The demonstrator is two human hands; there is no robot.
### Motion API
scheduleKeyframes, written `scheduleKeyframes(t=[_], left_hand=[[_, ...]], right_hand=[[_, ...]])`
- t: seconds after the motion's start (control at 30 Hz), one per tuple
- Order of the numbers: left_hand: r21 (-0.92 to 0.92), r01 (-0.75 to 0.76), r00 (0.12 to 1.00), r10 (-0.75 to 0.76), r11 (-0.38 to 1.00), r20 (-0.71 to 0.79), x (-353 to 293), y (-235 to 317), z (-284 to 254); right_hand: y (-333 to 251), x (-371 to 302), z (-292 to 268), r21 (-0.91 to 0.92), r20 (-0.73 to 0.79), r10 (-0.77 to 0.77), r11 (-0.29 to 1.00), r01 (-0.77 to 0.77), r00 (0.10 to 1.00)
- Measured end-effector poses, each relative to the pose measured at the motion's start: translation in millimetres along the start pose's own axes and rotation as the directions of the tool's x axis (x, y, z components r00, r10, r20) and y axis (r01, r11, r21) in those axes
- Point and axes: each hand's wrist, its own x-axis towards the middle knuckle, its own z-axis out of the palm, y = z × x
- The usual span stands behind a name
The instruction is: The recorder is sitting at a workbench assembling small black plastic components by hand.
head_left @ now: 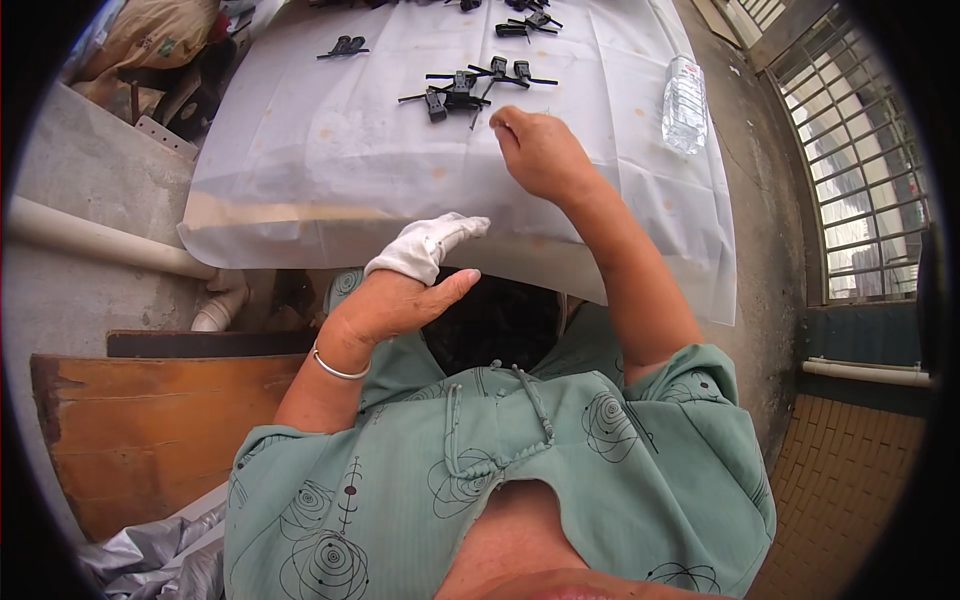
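Note:
My left hand (pixel 395 285) is above the near table edge, a white cloth covering its fingers and leaving the thumb bare. Its fingers stretch out, the thumb stands apart, and nothing shows between them. Farther right, my right hand (pixel 545 155) is over the table with its fingers curled together at the tips. Whatever they may pinch is too small or hidden. Just beyond those fingertips lies a cluster of small black plastic parts (pixel 460 85) with thin black strips sticking out. Between my knees, below the table edge, is a round dark container (pixel 490 325); its contents are hard to make out.
White plastic sheeting (pixel 290 150) covers the table. More black parts lie farther back (pixel 530 22) and at the left (pixel 343 46). A clear plastic bottle (pixel 685 105) rests near the right edge. A white pipe (pixel 110 240) and wooden board (pixel 170 430) are at the left.

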Motion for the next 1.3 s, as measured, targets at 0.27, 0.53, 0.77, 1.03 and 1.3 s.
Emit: scheduleKeyframes(t=[0.27,0.53,0.77,1.03,1.3], left_hand=[[-0.436,0.199,0.892,-0.346,0.878,-0.290,12,2,5],[-0.099,0.069,0.839,-0.111,0.993,-0.532,33,-8,14],[-0.600,0.224,0.891,-0.411,0.768,-0.193,33,14,10],[-0.705,0.132,0.950,-0.292,0.697,-0.111,25,24,4],[-0.641,0.120,0.900,-0.355,0.758,-0.252,24,26,13]], right_hand=[[25,31,18,-0.258,0.125,-0.044,0.963,0.075,0.991],[-19,-51,-4,-0.249,0.043,-0.377,0.893,0.375,0.925],[-39,-70,-27,-0.219,-0.089,-0.538,0.831,0.511,0.838],[-46,-72,-9,0.601,-0.088,0.050,0.799,0.013,0.995],[-46,-78,-16,0.646,-0.063,-0.039,0.760,0.071,0.997]])
